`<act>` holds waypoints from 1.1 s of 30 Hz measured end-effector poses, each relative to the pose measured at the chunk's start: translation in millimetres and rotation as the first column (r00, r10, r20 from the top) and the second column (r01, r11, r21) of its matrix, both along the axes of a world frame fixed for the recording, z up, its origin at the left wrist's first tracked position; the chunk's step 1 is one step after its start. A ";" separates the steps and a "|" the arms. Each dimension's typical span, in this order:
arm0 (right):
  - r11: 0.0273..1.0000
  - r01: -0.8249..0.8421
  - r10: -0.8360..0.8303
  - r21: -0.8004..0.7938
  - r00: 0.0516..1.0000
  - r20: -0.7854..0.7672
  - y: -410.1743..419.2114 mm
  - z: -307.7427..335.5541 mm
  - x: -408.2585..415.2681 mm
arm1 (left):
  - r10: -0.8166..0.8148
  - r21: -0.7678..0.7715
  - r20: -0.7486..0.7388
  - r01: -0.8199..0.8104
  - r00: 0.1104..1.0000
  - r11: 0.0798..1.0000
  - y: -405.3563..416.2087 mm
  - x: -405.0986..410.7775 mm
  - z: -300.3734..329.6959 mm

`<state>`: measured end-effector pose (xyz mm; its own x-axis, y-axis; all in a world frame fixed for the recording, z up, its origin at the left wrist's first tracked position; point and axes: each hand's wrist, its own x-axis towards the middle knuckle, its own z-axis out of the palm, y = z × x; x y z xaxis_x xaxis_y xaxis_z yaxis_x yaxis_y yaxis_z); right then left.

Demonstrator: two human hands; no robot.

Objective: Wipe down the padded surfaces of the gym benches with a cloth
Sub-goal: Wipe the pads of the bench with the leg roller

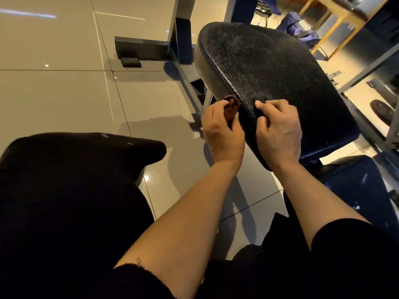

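Fingers (228, 104) of the left hand (222, 134) grip cloth (232, 99) against pad (269, 67) edge.

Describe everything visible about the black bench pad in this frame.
The bench pad is black with a pebbled, leather-like cover that looks speckled with pale dust. It is rounded at the far end, has a seam along its left edge, and appears tilted in this view. It sits on a grey-blue metal frame above a glossy tiled floor. The left hand holds a dark reddish cloth against the pad's left edge; the right hand rests its curled fingers on the top.
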<state>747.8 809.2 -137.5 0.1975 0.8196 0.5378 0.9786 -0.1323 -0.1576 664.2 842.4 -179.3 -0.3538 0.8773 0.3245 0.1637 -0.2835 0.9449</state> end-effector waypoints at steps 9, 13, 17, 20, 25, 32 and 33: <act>1.000 0.012 -0.012 0.001 1.000 0.005 -0.5 0.4 0.2 | 0.015 -0.113 0.045 -0.010 0.999 0.994 -15.8 -0.7 -19.5; 1.000 0.009 -0.009 -0.008 1.000 0.019 -0.1 -0.6 0.1 | 0.022 0.021 0.037 -0.022 0.999 1.000 1.8 1.2 0.3; 1.000 0.006 -0.006 -0.008 1.000 0.031 -1.7 -1.6 0.4 | -0.166 -0.405 0.078 0.183 0.983 0.896 -11.7 -0.3 -39.7; 1.000 0.009 -0.008 -0.014 0.998 0.064 -2.5 -0.2 -1.9 | -0.097 -0.416 0.081 0.122 0.992 0.901 -29.9 1.1 -49.7; 1.000 0.026 -0.024 -0.016 0.996 0.088 -1.9 0.4 -3.0 | 0.059 -0.069 0.092 -0.053 0.994 0.996 -10.0 2.0 -7.4; 0.999 0.024 -0.021 -0.028 0.994 0.105 -2.3 -1.1 -2.8 | -0.160 -0.445 0.131 0.202 0.978 0.872 -23.8 4.2 -52.1; 0.999 0.025 -0.022 -0.026 0.994 0.104 -2.3 -1.1 -3.3 | -0.149 -0.463 0.117 0.187 0.982 0.867 -29.3 4.3 -55.6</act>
